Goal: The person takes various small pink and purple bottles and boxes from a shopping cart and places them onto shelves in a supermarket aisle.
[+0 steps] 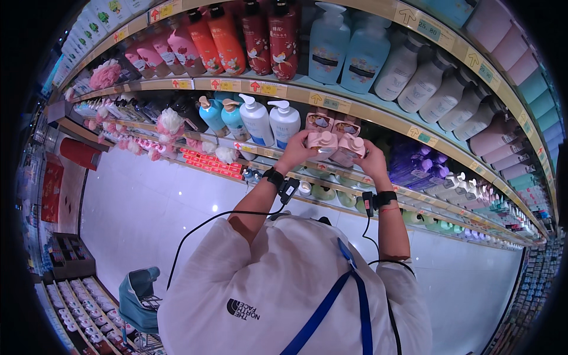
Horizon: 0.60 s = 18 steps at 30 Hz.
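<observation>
My left hand (296, 151) grips the left side of a pink pump bottle (323, 143) at the shelf's front edge. Against the right side of a second pink bottle (349, 151) my right hand (372, 160) is closed. The two bottles stand side by side, their tops facing me. Right behind them are more pink bottles (320, 119) of the same kind. White pump bottles with blue bases (284, 124) stand to the left of my left hand. Fingers on the far sides of the bottles are partly hidden.
Purple bottles (410, 164) stand right of my right hand. The shelf above holds light blue pump bottles (328, 49) and white bottles (397, 71). Bath puffs (171, 122) hang at the left. A shopping cart (140, 299) with a teal cover stands at lower left. Cables run from both wrists.
</observation>
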Each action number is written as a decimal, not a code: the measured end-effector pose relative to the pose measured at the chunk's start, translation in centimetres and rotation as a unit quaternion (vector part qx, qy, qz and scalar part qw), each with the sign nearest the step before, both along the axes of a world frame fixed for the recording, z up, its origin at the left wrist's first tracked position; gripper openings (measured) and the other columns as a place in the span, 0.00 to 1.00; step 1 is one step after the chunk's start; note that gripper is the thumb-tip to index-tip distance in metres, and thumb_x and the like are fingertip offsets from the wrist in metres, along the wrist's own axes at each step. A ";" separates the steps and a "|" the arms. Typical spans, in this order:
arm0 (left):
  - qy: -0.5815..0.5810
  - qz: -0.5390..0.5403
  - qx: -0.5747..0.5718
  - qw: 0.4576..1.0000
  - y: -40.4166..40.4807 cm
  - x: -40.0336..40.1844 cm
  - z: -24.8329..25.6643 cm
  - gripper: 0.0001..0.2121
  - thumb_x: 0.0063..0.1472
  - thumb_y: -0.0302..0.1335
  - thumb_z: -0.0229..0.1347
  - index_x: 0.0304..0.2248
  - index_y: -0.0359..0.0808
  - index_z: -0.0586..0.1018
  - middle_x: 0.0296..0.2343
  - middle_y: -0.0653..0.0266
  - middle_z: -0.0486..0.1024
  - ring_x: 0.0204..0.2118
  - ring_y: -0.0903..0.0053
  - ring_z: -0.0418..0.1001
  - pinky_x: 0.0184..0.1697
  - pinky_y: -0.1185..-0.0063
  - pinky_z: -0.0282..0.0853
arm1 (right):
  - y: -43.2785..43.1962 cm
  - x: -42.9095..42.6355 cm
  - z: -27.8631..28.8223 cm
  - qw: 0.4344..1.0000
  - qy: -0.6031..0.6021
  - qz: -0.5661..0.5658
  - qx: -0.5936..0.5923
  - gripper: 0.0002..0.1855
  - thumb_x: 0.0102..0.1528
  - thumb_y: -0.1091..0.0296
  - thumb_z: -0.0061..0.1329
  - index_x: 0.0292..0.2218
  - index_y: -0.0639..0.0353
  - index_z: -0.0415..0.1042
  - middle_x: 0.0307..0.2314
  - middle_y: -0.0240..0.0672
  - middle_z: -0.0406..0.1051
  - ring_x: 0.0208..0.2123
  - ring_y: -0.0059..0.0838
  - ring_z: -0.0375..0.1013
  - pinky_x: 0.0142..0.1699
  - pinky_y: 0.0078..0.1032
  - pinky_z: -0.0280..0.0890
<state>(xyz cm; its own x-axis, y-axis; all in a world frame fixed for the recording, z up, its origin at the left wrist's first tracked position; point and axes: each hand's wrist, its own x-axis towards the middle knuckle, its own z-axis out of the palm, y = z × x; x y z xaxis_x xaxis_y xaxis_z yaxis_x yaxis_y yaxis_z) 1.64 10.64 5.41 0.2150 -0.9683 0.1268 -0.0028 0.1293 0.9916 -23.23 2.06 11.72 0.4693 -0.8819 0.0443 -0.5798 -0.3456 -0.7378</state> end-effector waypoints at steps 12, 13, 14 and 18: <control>-0.181 0.148 -0.071 0.970 -2.1 -1.5 -0.1 0.25 0.43 0.11 0.49 0.46 0.33 0.67 0.41 0.55 0.68 0.46 0.64 0.68 0.48 0.75 0.65 | -1.9 0.4 -3.7 0.999 -0.029 -0.002 0.014 0.33 0.36 0.73 0.60 0.47 0.58 0.67 0.32 0.44 0.74 0.33 0.37 0.75 0.40 0.28 0.68; -0.257 0.196 -0.089 0.942 -2.0 -2.0 0.6 0.26 0.43 0.11 0.48 0.45 0.32 0.67 0.42 0.51 0.67 0.46 0.59 0.66 0.50 0.73 0.64 | -2.0 0.5 -3.6 0.999 -0.036 -0.011 0.020 0.33 0.36 0.73 0.60 0.47 0.59 0.66 0.32 0.44 0.74 0.32 0.38 0.75 0.39 0.28 0.68; -0.255 0.196 -0.086 0.943 -1.8 -2.6 1.3 0.26 0.43 0.11 0.48 0.45 0.32 0.67 0.42 0.51 0.67 0.46 0.59 0.66 0.50 0.73 0.64 | -1.9 0.5 -3.6 0.999 -0.043 -0.019 0.025 0.33 0.37 0.73 0.60 0.47 0.59 0.65 0.32 0.44 0.74 0.31 0.38 0.74 0.38 0.29 0.68; -0.293 0.228 -0.061 0.927 -1.5 -3.5 2.0 0.30 0.41 0.11 0.50 0.49 0.33 0.64 0.45 0.47 0.63 0.47 0.52 0.63 0.53 0.70 0.61 | -2.0 1.0 -4.4 0.995 -0.092 -0.028 0.005 0.34 0.39 0.72 0.59 0.48 0.58 0.62 0.33 0.43 0.73 0.30 0.38 0.73 0.37 0.29 0.68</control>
